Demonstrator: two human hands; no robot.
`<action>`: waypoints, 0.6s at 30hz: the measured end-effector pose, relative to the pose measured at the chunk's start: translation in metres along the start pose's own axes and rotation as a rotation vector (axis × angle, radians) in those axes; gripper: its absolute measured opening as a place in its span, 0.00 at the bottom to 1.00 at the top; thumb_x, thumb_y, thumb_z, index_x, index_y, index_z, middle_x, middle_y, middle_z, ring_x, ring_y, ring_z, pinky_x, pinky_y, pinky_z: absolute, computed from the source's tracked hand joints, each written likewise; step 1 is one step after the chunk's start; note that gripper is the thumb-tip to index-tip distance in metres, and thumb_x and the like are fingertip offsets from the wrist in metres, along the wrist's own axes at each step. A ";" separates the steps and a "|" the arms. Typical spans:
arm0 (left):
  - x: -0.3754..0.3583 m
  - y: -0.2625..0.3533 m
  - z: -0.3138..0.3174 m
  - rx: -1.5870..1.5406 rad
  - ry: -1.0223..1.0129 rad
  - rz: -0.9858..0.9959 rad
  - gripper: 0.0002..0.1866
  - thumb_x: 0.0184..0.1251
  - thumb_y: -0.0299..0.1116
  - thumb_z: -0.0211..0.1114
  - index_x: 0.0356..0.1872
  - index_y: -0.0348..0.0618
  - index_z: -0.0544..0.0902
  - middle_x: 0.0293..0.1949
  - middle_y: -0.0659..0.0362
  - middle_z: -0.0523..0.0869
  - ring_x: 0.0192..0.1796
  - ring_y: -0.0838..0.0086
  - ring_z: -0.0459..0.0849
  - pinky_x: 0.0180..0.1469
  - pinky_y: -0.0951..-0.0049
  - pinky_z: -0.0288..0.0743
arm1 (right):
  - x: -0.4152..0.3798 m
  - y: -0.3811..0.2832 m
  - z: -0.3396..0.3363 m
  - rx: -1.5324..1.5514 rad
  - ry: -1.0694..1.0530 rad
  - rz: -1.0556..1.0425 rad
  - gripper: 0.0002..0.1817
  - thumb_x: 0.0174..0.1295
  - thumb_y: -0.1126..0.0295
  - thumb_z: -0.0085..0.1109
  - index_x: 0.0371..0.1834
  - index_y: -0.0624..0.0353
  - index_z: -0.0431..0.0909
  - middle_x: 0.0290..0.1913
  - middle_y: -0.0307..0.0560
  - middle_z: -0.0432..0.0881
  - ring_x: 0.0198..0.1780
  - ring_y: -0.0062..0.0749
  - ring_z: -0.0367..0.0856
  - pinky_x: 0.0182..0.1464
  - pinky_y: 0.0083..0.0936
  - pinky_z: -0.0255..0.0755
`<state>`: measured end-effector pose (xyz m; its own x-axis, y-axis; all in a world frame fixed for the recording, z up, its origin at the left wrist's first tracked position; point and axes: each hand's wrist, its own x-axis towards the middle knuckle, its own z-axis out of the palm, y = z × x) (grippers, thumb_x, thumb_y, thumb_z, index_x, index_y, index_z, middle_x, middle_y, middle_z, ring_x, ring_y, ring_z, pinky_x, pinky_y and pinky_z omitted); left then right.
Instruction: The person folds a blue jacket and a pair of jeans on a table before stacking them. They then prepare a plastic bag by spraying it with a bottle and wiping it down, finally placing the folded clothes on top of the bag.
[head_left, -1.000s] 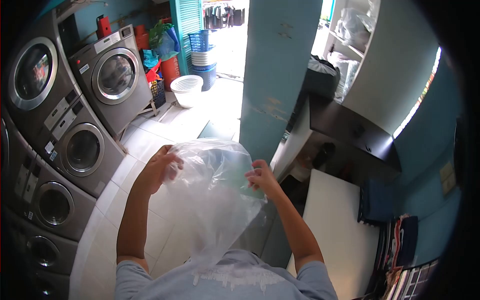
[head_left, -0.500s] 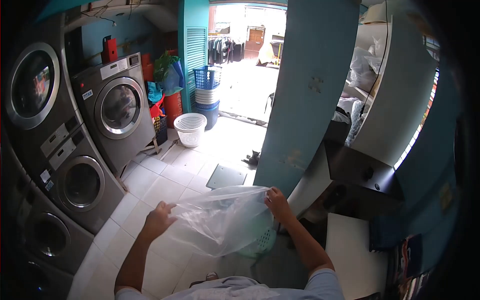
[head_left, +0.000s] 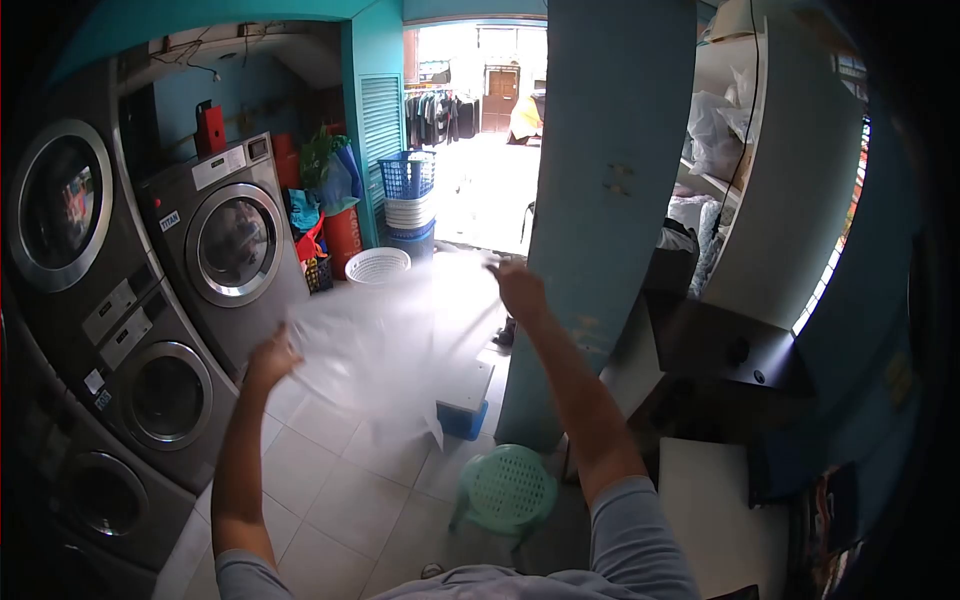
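A clear plastic bag [head_left: 385,345] is stretched out in the air between my two hands, its lower part smeared by motion. My left hand [head_left: 272,355] grips one upper corner, in front of the washing machines. At the opposite corner my right hand [head_left: 518,288] pinches the bag's edge, farther out and higher, near the blue pillar. Through the thin film the floor and a white basket behind it show only faintly.
A green plastic stool [head_left: 507,488] stands below my right arm. Beyond it is a small stool with a pale top and blue base [head_left: 464,402]. Front-loading machines [head_left: 235,245] line the left; stacked laundry baskets [head_left: 408,195] stand by the doorway. The blue pillar [head_left: 600,230] rises on the right.
Both hands have risen and reached farther forward, lifting the bag up and away from my body. The green stool, partly behind the bag before, now shows fully.
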<state>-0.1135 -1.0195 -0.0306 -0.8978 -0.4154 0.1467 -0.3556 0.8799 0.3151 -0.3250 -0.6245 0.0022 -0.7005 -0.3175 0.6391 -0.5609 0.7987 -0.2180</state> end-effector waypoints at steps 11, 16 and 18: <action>-0.235 -0.101 0.221 0.035 -1.088 -0.129 0.29 0.50 0.32 0.60 0.57 0.68 0.72 0.47 0.56 0.81 0.52 0.67 0.77 0.56 0.68 0.67 | -0.325 0.070 0.161 0.230 -1.413 -0.182 0.22 0.55 0.68 0.53 0.55 0.53 0.70 0.44 0.55 0.76 0.48 0.44 0.75 0.50 0.34 0.69; -0.122 -0.073 0.113 0.273 -0.282 -0.082 0.20 0.60 0.32 0.50 0.55 0.58 0.73 0.39 0.51 0.81 0.41 0.57 0.80 0.43 0.58 0.74 | -0.164 0.053 0.110 0.397 -0.852 0.153 0.12 0.56 0.71 0.49 0.41 0.51 0.80 0.39 0.52 0.79 0.41 0.39 0.80 0.42 0.33 0.74; -0.054 -0.040 0.022 0.400 0.367 0.076 0.14 0.67 0.36 0.45 0.47 0.41 0.74 0.41 0.48 0.80 0.37 0.52 0.80 0.39 0.56 0.75 | -0.054 0.007 0.028 -0.117 -0.163 -0.150 0.11 0.57 0.72 0.48 0.40 0.54 0.78 0.35 0.53 0.78 0.33 0.39 0.80 0.32 0.33 0.75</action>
<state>-0.0565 -1.0267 -0.0721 -0.8006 -0.3376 0.4951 -0.4288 0.8999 -0.0798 -0.3032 -0.6162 -0.0542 -0.6807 -0.5075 0.5282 -0.6154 0.7874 -0.0366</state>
